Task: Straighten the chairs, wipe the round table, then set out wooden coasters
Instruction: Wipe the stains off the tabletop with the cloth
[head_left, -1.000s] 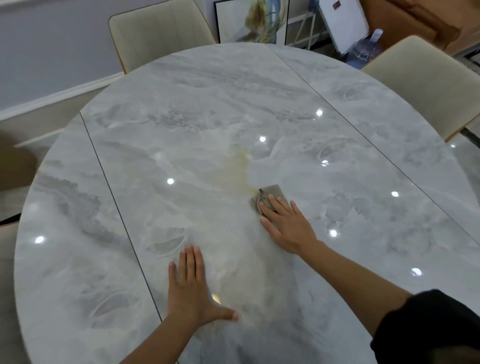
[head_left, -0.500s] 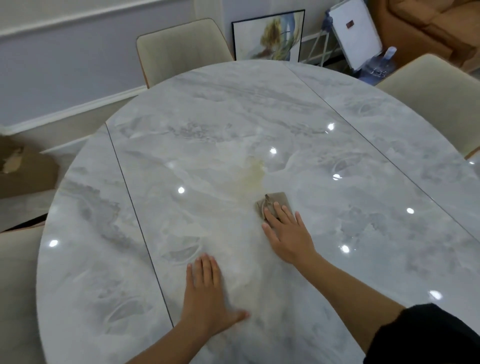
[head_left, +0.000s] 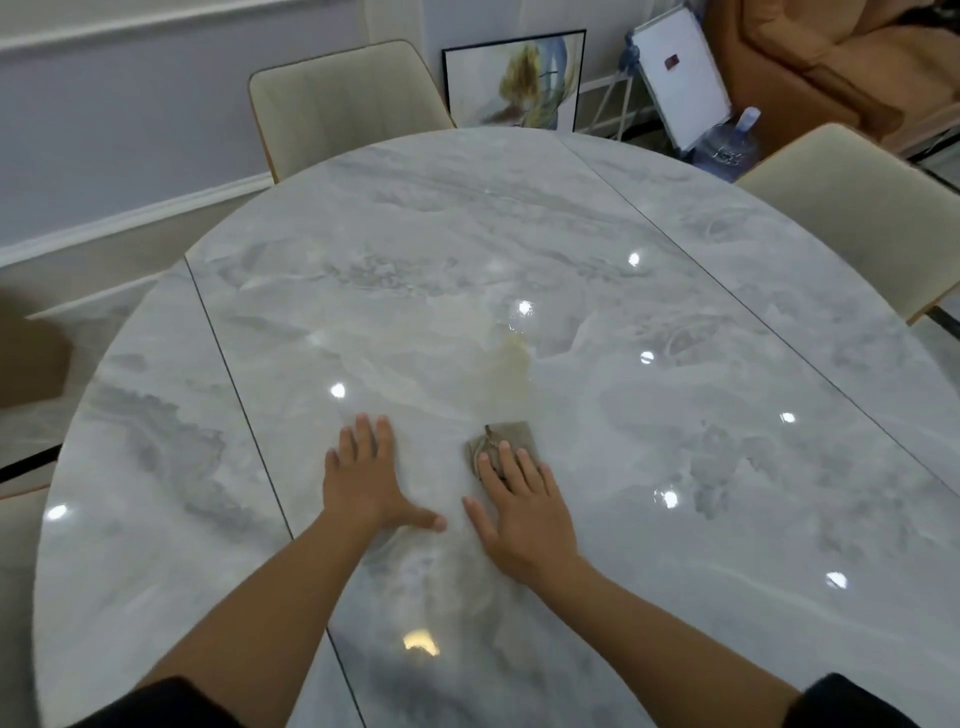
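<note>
The round grey marble table (head_left: 675, 519) fills the view, glossy with lamp reflections. Two cream chairs stand at it, one at the far edge (head_left: 343, 98) and one at the right (head_left: 857, 208). A white board (head_left: 680, 78) behind carries a small red label, too small to read. The left hand (head_left: 363, 483) lies flat on the marble, fingers straight, thumb out. Just beside it, the right hand (head_left: 524, 514) presses straight fingers on a small folded grey-brown cloth (head_left: 511, 439), which sticks out beyond the fingertips, below a yellowish patch (head_left: 511, 369).
</note>
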